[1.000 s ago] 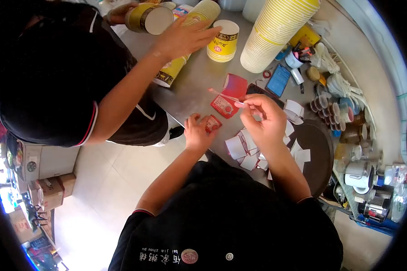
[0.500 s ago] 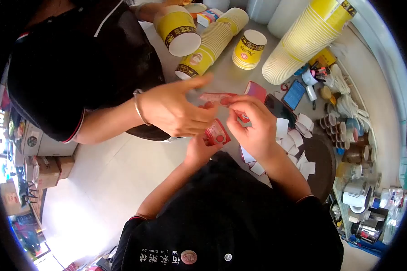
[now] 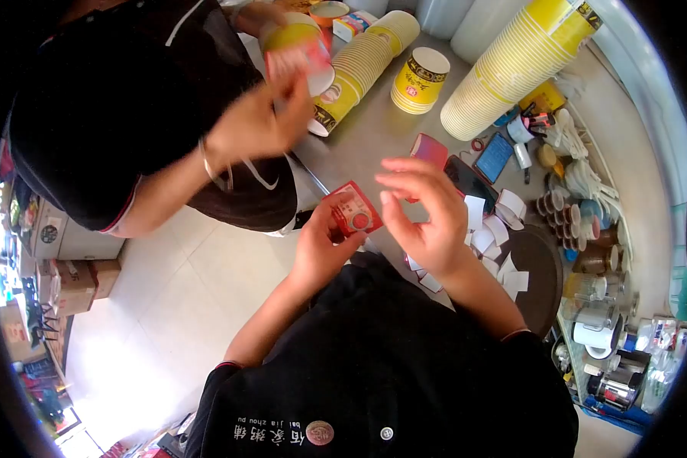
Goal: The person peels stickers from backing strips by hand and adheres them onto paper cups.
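My left hand [image 3: 322, 238] is closed around a red printed label [image 3: 355, 210], perhaps several in a stack. To its right, my right hand [image 3: 427, 210] is raised with thumb and fingers apart, holding nothing. Across from me, a co-worker's hand [image 3: 259, 126], blurred by motion, has a red label [image 3: 294, 59] against a yellow paper cup [image 3: 291, 34]. The co-worker's other hand grips that cup from behind. Curled white paper pieces [image 3: 487, 233] lie beside my right wrist.
Nested yellow cups lie in a row [image 3: 366, 65] on the table. A short cup stack [image 3: 420, 80] and a tall one [image 3: 504, 69] stand farther right. Near my right hand are a pink-red packet [image 3: 429, 150], a lit phone [image 3: 495, 158] and a round dark board [image 3: 538, 267].
A red label has passed from my right hand to the co-worker, whose hand moved up-left to the cup. My right hand's fingers have spread. My left hand has shifted slightly left and up.
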